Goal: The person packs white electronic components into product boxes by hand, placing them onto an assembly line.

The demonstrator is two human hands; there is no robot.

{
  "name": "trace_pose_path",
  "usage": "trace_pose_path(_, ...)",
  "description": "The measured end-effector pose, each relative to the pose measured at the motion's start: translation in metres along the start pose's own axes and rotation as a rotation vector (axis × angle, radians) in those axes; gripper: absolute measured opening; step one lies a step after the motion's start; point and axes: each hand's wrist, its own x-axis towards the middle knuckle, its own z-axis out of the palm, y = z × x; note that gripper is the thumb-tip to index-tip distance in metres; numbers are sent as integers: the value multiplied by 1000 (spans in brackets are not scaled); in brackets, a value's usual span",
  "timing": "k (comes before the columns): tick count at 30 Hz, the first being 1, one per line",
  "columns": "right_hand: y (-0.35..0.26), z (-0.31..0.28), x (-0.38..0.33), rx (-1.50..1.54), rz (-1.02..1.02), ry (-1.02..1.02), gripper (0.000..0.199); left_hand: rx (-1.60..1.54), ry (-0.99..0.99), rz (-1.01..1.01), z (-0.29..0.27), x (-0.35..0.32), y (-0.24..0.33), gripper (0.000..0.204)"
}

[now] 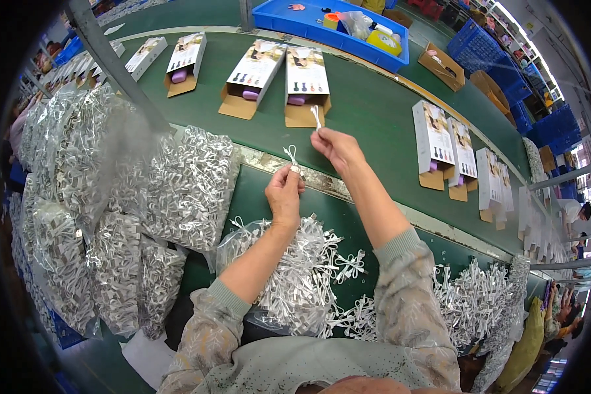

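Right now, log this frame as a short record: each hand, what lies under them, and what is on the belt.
left hand: pinches a small white cable bundle
right hand: holds up another white cable
under hands: open bag of white cables
belt: open boxes in a row, purple items inside
left side: clear bags of cables, piled
far edge: blue bin

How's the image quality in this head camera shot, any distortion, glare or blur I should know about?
Head view: strong fisheye bending, so the green conveyor belt curves and the corners go black; lighting is even and mostly shadowless; the clear bags of white cables show soft glare; the left hand and right hand are sharp, while the rim areas smear.
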Motion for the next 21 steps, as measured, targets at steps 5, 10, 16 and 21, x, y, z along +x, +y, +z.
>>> trace_pose_path(5,-13,4,56,51,-141,274,23,3,-30,-16,11,-1,0,26)
trace_pose_path(10,0,-40,-22,-807,-515,277,50,-24,-9,-25,-2,-6,3,25)
trace_pose_path(16,28,-143,-141,-1427,-989,206,34,91,-83,37,14,-5,12,18)
trace_pose_path(21,24,-144,-146,-1485,-1023,297,31,531,25,303,33,67,34,17)
